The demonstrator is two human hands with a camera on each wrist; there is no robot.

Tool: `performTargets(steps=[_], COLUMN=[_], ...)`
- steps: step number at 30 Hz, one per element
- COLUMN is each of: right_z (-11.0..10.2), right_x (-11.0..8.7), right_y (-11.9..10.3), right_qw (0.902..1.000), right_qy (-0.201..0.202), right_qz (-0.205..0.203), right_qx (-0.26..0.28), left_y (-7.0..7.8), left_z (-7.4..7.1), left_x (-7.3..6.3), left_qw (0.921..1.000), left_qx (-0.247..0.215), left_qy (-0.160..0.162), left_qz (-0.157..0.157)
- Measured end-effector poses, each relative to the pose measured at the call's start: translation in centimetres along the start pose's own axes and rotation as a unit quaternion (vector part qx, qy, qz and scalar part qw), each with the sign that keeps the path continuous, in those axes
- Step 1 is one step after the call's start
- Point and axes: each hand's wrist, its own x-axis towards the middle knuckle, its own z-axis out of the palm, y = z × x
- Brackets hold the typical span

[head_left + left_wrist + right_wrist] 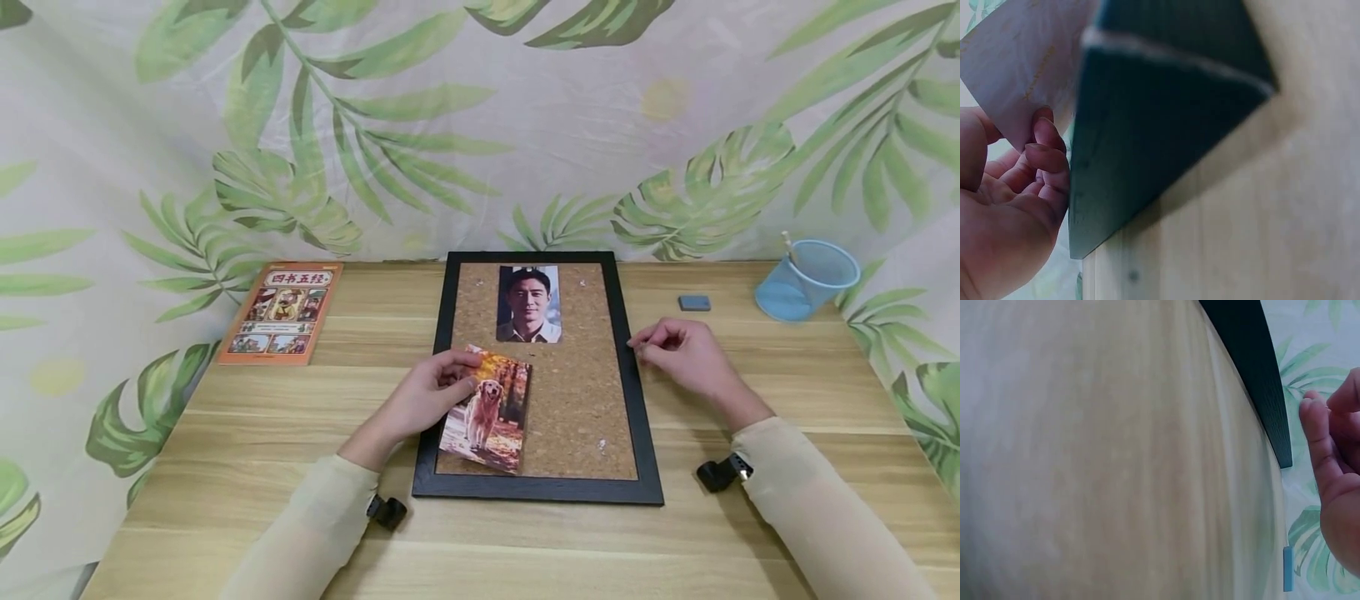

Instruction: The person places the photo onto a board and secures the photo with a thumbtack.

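Observation:
My left hand [431, 392] pinches the left edge of a dog photo [491, 412], its thumb on the picture side. The print lies over the lower left of a black-framed cork board [573, 392]; its pale back [1029, 62] shows in the left wrist view. A portrait photo [528, 304] is on the board's upper part. Just beyond the frame's right edge, my right hand [686, 354] holds its thumb and index finger together around a tiny pin-like thing, too small to make out clearly. In the right wrist view, that hand [1341, 456] is partly cut off.
Several small clear spots, perhaps pins, dot the cork near its corners. To the right lie a small blue box [694, 303] and a blue mesh cup [795, 292] with a stick in it. An orange book [281, 312] lies at the back left of the wooden table [525, 550].

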Motion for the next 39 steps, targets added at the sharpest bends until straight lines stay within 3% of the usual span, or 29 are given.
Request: performTargets(steps=[7,14,20,24,32,39], right_z=[0.2,0.3,0.6,0.7,0.9,0.7], right_x=[-0.2,-0.3,-0.3,-0.4,-0.5,-0.8], right_y=[-0.3,-0.2,-0.2,-0.3,-0.5,-0.6], right_qw=[0.9987,0.9919,0.9866,0.9851,0.9822,0.9847], right_qy=[0.033,-0.010,-0.032,-0.012,0.064,0.040], right_qz=[-0.030,-0.069,-0.080,-0.090,-0.110,-0.103], right_qx=[0.024,0.106,0.139,0.146,0.138,0.136], left_y=[0.3,0.5,0.5,0.4,0.6,0.7], left_z=[0.4,1.1,1.5,1.6,1.8,2.0], left_x=[0.2,0.6,0.8,0.9,1.1,1.2], left_qw=[1.0000,0.9999,0.9998,0.9998,0.9995,0.9991], left_qx=[0.005,0.009,0.013,0.014,0.024,0.028], left_qy=[-0.008,-0.008,-0.006,-0.007,-0.011,-0.014], left_qz=[-0.003,0.004,0.012,0.013,0.019,0.029])
